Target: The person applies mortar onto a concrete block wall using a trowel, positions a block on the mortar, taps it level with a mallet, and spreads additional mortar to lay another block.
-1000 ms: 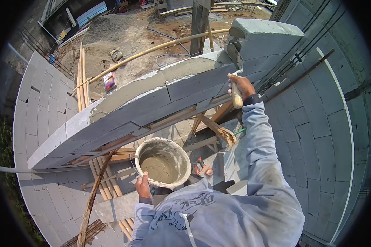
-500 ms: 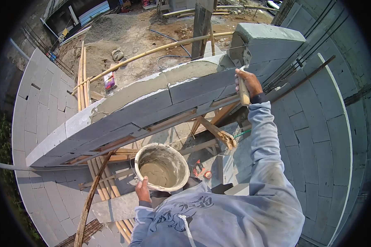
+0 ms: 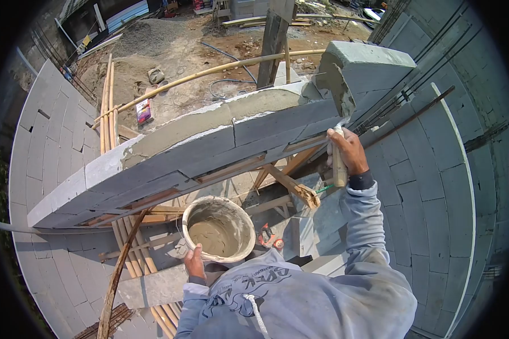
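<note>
My right hand (image 3: 349,151) is closed around the wooden handle of a trowel (image 3: 341,93). The trowel's mortar-smeared blade points up, close to the end face of the raised block (image 3: 373,61); whether it touches cannot be told. My left hand (image 3: 195,263) grips the near rim of a bucket (image 3: 244,217), its thumb over the edge. Wet grey mortar (image 3: 212,236) fills the bucket's lower part. A band of mortar (image 3: 181,127) lies along the top of the block wall (image 3: 169,164), ending beside the raised block.
A bent bamboo pole (image 3: 209,70) crosses beyond the wall. Below stand a splintered timber (image 3: 294,185) and a leaning wooden stick (image 3: 119,277). An orange-red tool (image 3: 268,236) lies right of the bucket. Block walls rise at left (image 3: 51,135) and right (image 3: 430,198).
My right hand has lowered and moved slightly right with the trowel, whose blade has come away from the corner at the raised block. My left hand still holds the bucket.
</note>
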Action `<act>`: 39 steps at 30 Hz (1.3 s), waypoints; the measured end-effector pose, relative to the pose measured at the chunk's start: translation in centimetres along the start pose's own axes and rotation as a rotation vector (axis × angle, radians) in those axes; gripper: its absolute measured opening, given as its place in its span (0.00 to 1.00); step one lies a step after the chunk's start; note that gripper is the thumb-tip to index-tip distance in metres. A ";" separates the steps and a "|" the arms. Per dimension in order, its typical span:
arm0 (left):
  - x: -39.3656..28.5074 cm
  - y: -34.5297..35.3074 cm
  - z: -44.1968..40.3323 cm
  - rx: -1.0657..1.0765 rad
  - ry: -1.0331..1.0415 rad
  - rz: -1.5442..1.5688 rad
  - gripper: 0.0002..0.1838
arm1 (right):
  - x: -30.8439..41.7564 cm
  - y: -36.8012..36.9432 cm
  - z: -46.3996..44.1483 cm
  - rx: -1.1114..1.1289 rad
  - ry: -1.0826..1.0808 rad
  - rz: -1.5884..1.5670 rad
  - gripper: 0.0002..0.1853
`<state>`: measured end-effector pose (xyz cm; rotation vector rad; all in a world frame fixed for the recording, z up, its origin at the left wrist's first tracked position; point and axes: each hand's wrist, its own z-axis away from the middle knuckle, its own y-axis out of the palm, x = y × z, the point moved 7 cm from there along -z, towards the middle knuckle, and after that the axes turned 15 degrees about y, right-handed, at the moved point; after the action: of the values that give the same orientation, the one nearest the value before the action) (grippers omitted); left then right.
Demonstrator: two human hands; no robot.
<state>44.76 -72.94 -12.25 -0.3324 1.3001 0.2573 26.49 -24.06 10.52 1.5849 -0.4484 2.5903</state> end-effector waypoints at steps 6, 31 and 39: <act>2.5 -0.3 -0.8 0.016 -0.063 -0.054 0.16 | 8.0 -3.9 -4.5 0.038 0.089 0.045 0.20; 2.1 -5.7 2.2 -0.078 0.027 0.182 0.12 | -25.6 31.6 9.6 0.782 0.066 1.221 0.24; 11.9 -13.7 5.5 -0.261 -0.126 0.253 0.14 | -26.1 39.3 8.3 0.570 -0.461 1.491 0.24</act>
<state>57.76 -83.54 -21.13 -0.3663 1.1843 0.6559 37.45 -61.59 -17.20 2.8190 -1.5238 3.4097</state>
